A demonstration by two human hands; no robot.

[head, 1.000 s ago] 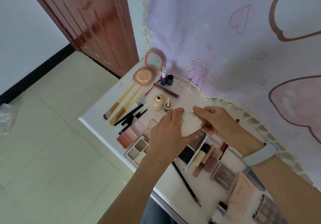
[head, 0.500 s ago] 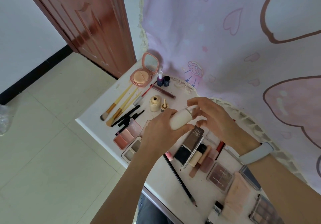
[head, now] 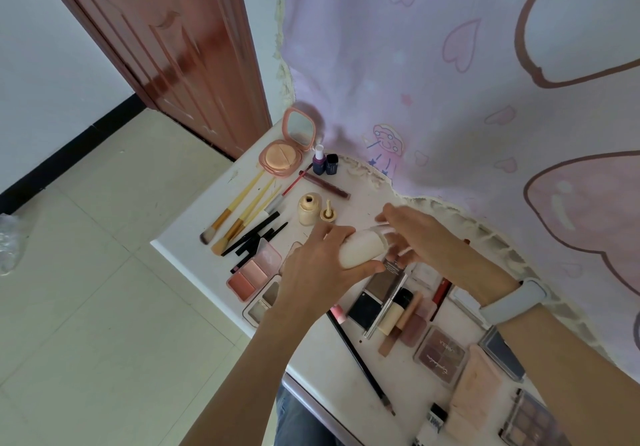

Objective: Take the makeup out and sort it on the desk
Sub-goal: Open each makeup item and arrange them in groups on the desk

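Nearest, a black pencil (head: 360, 359) lies on the white bench (head: 194, 237) among palettes. Above them the left hand (head: 311, 272) has a full grip round a cream bottle (head: 362, 248) held in the air — right hand (head: 419, 234) at its cap end, blurred, its grip I can't tell. Beyond, brushes (head: 239, 213) and an open compact (head: 287, 147).

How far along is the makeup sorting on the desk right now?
Mostly done: brushes, palettes and an open compact already lie grouped on the desk. In hand: left hand grips a white bottle, right hand at its cap. Left: setting that bottle down.
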